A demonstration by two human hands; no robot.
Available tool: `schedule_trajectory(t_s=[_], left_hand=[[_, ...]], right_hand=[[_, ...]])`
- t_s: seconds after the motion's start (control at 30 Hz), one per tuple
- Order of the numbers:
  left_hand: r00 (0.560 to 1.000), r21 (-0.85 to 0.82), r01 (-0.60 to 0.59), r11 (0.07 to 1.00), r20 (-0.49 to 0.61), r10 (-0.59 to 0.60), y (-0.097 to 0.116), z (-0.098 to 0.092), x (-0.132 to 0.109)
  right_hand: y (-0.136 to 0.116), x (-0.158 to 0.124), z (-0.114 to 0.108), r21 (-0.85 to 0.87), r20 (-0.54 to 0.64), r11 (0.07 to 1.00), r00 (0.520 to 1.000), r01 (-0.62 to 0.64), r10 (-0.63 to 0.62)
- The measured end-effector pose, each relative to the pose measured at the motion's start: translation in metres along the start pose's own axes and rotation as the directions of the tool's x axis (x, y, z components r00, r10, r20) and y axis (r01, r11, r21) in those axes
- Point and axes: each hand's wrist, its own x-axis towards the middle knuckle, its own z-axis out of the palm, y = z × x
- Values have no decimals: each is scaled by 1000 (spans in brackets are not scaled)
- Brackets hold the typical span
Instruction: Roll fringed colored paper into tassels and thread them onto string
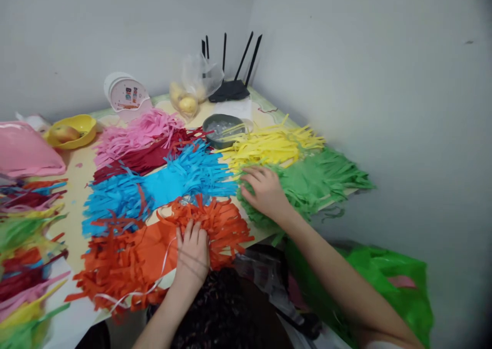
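My left hand (194,249) rests on the orange fringed tissue paper (157,249), its fingers stretched forward and fingertips among the strips. A thin white ribbon (166,259) runs across the orange paper up to the edge of that hand. Farther right, my right hand (265,191) lies on the left end of the green fringed tissue paper (307,180), thumb apart from the bent fingers. Blue fringed paper (165,185) lies just behind the orange. Yellow fringed paper (265,146) is beyond my right hand. Dark red (142,159) and pink fringed paper (138,134) lie at the back.
A dark bowl (221,128) with clear plastic inside and a black router (229,91) stand toward the corner. Nearby are a bag of yellow fruit (188,103) and a yellow bowl (77,139). Multicoloured fringe (26,267) lies left; a green bag (388,277) sits below right.
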Motion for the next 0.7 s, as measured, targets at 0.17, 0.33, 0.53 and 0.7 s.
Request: schedule_trajectory(t_s=[0.17,0.33,0.53,0.7], left_hand=[[999,-57,1,998,45,2,1,-3,-4],[1000,-83,7,997,17,-5,1,0,-6],[1000,-121,9,993,4,-8,0,-3,-5],[998,-132,-32,991,-53,25,-2,-2,-6]], right_hand=[[-59,44,25,-104,266,981,955,163,-131],[-71,90,38,-128,365,953,907,273,-211],[-71,146,12,-70,361,878,832,474,-421],[-92,179,-4,-17,356,795,747,606,-562]])
